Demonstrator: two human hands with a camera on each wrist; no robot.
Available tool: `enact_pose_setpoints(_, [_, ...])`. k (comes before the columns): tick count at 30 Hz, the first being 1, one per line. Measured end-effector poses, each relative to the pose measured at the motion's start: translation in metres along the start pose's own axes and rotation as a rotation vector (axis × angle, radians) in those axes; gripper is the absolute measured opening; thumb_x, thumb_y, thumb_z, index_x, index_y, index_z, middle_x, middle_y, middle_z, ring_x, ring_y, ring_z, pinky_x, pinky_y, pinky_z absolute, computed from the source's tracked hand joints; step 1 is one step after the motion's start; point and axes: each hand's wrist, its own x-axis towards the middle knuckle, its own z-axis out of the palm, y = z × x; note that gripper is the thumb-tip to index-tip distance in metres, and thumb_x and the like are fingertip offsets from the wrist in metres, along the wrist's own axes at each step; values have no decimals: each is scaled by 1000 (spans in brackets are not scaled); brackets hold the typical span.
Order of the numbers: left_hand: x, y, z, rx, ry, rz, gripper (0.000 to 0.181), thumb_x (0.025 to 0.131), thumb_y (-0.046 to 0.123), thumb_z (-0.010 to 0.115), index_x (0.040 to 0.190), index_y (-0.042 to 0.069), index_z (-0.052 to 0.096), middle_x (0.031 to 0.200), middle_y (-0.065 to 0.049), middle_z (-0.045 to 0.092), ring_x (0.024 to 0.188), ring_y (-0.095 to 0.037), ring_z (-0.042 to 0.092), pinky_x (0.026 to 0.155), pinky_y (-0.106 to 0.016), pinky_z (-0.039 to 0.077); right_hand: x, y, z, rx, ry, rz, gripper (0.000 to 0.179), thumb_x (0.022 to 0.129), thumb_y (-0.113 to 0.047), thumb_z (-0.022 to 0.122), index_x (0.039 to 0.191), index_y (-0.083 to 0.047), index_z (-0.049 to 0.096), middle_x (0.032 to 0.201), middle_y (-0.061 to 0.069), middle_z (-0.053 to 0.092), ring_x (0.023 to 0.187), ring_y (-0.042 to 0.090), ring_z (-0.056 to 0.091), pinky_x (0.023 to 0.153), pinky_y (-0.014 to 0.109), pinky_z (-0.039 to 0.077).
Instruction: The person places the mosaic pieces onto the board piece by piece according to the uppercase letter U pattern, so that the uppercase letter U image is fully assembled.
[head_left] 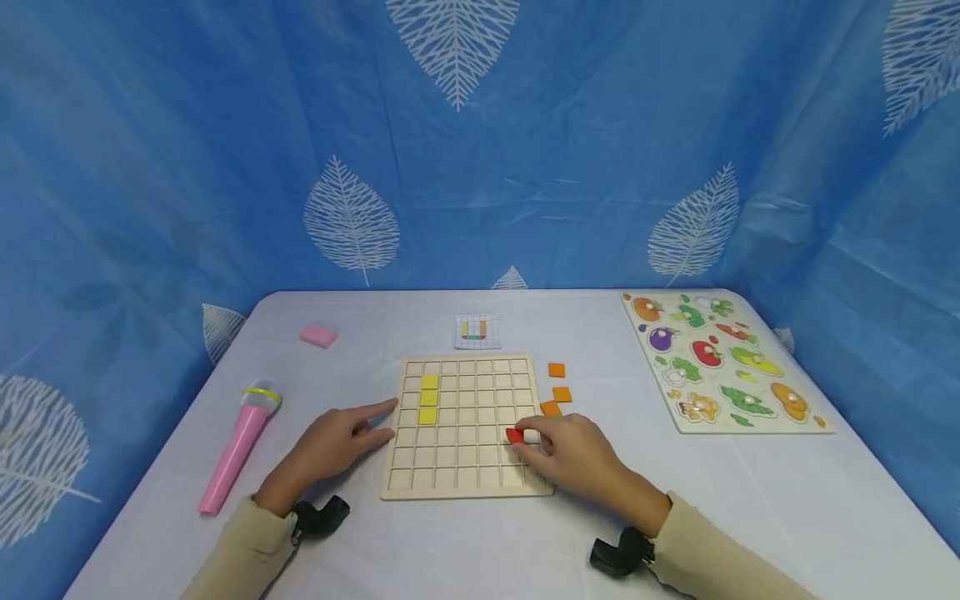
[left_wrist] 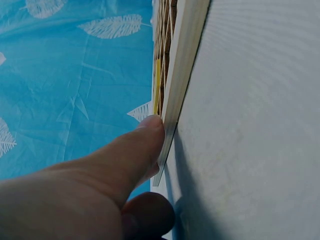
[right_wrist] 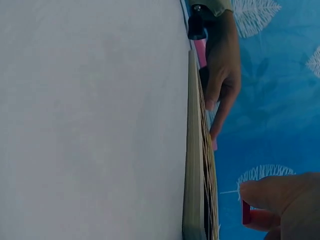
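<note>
A wooden grid board (head_left: 456, 481) lies flat on the table, with a column of yellow square tiles (head_left: 429, 398) in its upper left. Thumb and index finger of my left hand (head_left: 336, 446) rest at the board's left edge; the left wrist view shows the thumb (left_wrist: 142, 142) against the rim. Over the board's right part, my right hand (head_left: 581, 457) pinches a red square tile (head_left: 514, 436) between thumb and index finger. In the right wrist view the red tile (right_wrist: 246, 212) is edge-on, above the board. Orange square tiles (head_left: 562, 394) lie beside the board's right edge, one partly behind the right hand.
Behind the board lies a small pattern card (head_left: 477, 332) with a coloured figure on a grid. A pink block (head_left: 318, 336) and a pink toy microphone (head_left: 242, 446) are on the left. At the right is a vegetable puzzle board (head_left: 720, 367). A blue leaf-print curtain (head_left: 525, 167) hangs behind.
</note>
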Motion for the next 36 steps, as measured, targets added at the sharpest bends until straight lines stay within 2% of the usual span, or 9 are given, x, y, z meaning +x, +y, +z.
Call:
enact_pose_setpoints(10, [1, 1, 1, 4, 5, 10, 53, 97, 35, 71, 146, 19, 59, 61, 6, 42, 53, -9, 35, 50, -27, 31, 23, -37, 17, 0, -66, -136, 22, 93, -34, 75, 109, -19, 78, 50, -18, 31, 45, -1, 31, 47, 20, 25])
enact_pose_setpoints(16, [0, 0, 0, 20, -3, -19, 54, 97, 36, 72, 146, 20, 59, 62, 5, 42, 55, -11, 37, 51, -27, 31, 37, -53, 32, 43, -85, -199, 17, 94, -31, 74, 105, -19, 77, 52, -20, 37, 48, -3, 35, 47, 18, 28])
enact_pose_setpoints(27, [0, -1, 2, 15, -6, -23, 55, 96, 37, 73, 146, 21, 59, 62, 5, 43, 53, -10, 37, 50, -27, 31, 64, -71, 55, 98, -117, -135, 22, 95, -33, 73, 109, -16, 78, 51, -18, 45, 46, -2, 36, 46, 18, 29])
enact_pose_setpoints(36, [-1, 1, -1, 10, -3, 0, 54, 97, 38, 71, 147, 21, 58, 62, 5, 43, 53, -10, 36, 50, -27, 30, 69, -68, 72, 90, -88, -95, 23, 95, -31, 73, 108, -13, 78, 53, -18, 46, 44, -3, 35, 44, 18, 28])
